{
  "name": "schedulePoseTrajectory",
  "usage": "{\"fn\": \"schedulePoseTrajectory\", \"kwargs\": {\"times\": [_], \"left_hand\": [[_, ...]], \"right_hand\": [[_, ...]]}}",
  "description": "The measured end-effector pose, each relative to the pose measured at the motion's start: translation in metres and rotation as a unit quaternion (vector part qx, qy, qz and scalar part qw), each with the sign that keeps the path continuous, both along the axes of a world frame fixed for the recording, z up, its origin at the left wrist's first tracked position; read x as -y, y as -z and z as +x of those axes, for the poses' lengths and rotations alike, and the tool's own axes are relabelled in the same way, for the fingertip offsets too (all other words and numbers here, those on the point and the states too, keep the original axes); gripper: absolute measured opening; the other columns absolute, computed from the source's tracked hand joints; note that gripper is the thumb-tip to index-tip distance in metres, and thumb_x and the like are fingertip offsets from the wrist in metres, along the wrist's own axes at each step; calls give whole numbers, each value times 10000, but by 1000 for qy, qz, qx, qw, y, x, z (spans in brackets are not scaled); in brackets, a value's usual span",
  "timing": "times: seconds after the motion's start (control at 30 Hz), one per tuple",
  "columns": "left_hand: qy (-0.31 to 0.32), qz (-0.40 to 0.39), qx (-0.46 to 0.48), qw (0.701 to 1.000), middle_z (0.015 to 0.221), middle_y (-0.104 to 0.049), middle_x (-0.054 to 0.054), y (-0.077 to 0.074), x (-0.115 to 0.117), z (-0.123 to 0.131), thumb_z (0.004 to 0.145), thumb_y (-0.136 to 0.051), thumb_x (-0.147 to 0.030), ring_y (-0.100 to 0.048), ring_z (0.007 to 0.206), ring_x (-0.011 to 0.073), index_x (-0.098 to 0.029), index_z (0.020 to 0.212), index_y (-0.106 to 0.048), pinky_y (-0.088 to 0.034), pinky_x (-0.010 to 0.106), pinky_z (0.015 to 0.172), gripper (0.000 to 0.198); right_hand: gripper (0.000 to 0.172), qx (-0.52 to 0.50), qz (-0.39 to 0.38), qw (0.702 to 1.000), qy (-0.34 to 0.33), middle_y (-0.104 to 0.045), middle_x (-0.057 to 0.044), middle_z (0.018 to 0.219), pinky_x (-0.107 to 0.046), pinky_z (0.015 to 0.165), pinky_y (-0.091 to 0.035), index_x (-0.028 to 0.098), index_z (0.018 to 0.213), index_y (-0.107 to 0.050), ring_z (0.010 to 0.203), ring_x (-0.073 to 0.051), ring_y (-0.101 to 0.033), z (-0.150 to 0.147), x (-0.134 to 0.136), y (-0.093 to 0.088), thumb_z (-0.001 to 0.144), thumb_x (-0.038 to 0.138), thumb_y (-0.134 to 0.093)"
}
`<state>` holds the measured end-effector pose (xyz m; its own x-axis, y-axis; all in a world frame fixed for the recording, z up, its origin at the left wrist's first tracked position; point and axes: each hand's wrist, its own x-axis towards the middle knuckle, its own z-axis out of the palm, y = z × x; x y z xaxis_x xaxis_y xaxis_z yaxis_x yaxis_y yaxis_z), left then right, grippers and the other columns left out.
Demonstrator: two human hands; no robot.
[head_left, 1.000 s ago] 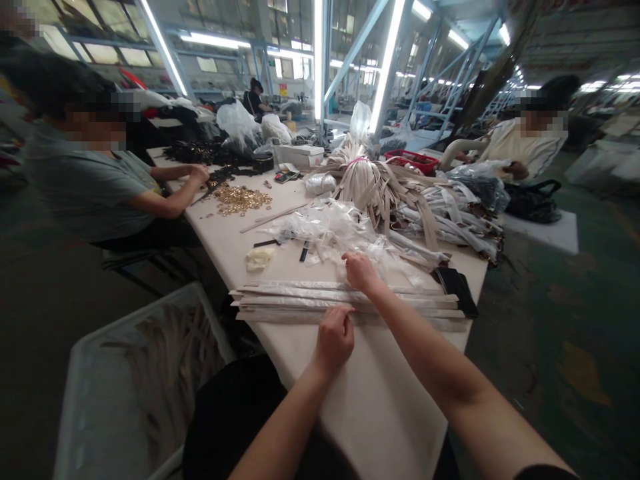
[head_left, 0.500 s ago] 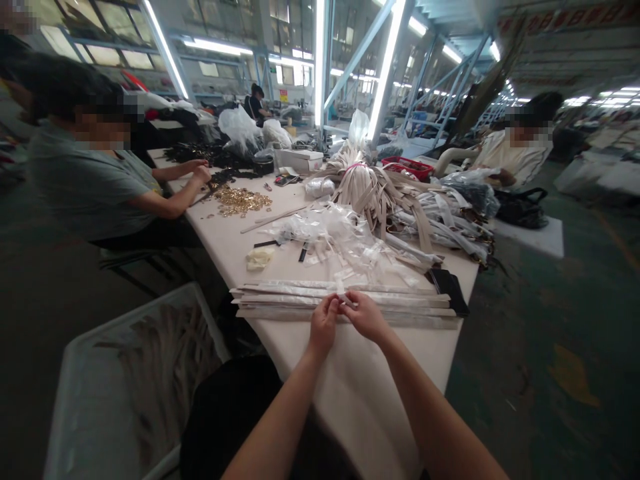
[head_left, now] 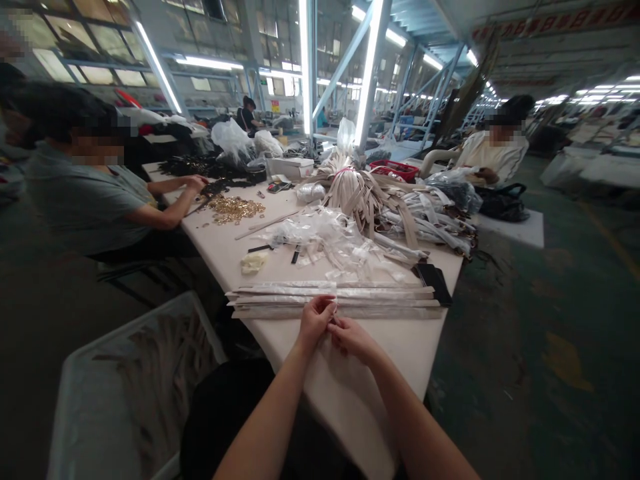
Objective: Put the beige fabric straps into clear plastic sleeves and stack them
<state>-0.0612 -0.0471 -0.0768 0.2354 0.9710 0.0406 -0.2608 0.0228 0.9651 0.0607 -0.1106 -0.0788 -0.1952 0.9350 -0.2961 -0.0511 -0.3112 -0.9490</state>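
Head cam looking down a long white work table (head_left: 380, 353) in a big factory hall. Compared with the earlier shots, the stack of plastic-wrapped straps (head_left: 330, 300) looks about the same, lying flat across the table, but the hands have moved. A second ago they were spread apart, and half a second ago they met over the stack. Now the left hand (head_left: 314, 323) and right hand (head_left: 353, 339) have dropped to just in front of it, close together. Their fingertips are pinched on a small pale tag (head_left: 335, 308) right by the stack's near edge, though it's too thin to make out well.

Past that there's a heap of loose see-through plastic (head_left: 325, 240) and a big bundle of beige straps (head_left: 347, 197). A pile of gold metal fittings (head_left: 235, 210) sits near a co-worker's hand (head_left: 196, 182) on the left. A white crate of straps (head_left: 80, 427) sits down to the left of the table.
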Motion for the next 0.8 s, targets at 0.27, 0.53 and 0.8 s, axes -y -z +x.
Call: {"fn": "schedulePoseTrajectory", "kwargs": {"times": [0.27,0.53,0.8], "left_hand": [[-21,16,-36,999,901,-754,88,6,-3,2,760,-759,-327,-668,755,176,-156,986,-759,-533,302,734,283],[-60,1,-34,998,943,-757,92,11,-6,1,716,-801,-309,-680,790,175,-150,1000,-765,-525,285,748,328],[-102,19,-50,993,789,-709,55,14,-7,5,736,-786,-320,-650,703,153,-128,958,-729,-517,272,694,299]], "right_hand": [[357,-147,1,971,187,-573,11,657,-267,556,-529,174,828,-619,527,-102,-504,9,1,3,749,493,-760],[486,-83,88,971,205,-657,-12,862,-294,514,-577,218,1097,-631,572,-124,-579,2,3,6,702,440,-807],[332,60,120,965,226,-632,-26,676,-262,415,-509,160,872,-676,462,-131,-539,8,0,14,869,482,-597]]}}
